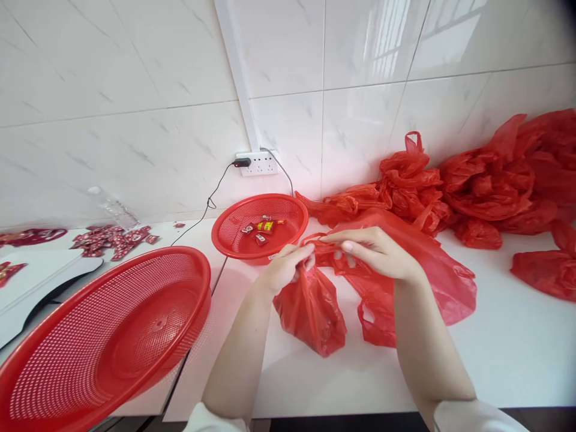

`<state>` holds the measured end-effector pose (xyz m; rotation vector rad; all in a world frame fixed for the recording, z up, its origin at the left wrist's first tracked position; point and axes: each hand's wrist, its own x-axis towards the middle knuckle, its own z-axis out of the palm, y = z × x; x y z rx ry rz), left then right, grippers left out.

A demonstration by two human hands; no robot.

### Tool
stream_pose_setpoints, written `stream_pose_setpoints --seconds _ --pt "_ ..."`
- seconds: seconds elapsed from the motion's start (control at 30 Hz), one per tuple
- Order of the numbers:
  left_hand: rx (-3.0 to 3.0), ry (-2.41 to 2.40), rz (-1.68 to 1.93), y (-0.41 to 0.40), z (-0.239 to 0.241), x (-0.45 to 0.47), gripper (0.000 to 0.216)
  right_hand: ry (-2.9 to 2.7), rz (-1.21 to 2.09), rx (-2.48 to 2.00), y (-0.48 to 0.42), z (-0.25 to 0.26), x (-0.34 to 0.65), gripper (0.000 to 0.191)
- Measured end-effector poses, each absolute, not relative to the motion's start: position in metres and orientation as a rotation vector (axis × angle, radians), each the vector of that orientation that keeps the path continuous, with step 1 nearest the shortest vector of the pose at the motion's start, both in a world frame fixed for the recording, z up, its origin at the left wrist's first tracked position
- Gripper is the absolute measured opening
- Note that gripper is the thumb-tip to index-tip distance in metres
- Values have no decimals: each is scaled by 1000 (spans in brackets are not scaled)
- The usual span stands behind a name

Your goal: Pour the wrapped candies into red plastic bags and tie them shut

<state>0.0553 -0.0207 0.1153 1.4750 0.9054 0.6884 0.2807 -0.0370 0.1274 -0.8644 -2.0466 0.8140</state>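
Two hands on one thin red plastic bag (310, 312) over the white countertop (495, 360): left hand (288, 267) and right hand (373, 252) each pinch its top. Looks like handle-tying; next needs even tension.

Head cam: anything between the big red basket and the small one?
Nothing stands between the big red basket and the small red basket in the head view: only bare white tabletop with the seam between two tables.
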Motion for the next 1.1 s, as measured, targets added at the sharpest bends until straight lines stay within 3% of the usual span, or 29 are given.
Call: stream_pose_setpoints --seconds 0.43,0.7,0.8,0.93,1.1 --pt "1057 583 636 1 102 54 26 -1345 626 -928 -27 123 294 33" --pt "811 467 688 -5 112 55 25 -2208 1176 -450 -50 134 288 30" --pt "881 461 639 -13 117 57 31 -2105 1215 -551 -46 134 277 25" --pt "1111 530 660 -22 118 61 38 -1748 892 -856 -37 127 260 30" --pt "1515 578 814 -32 116 63 40 -1804 1166 -770 -31 117 245 42"
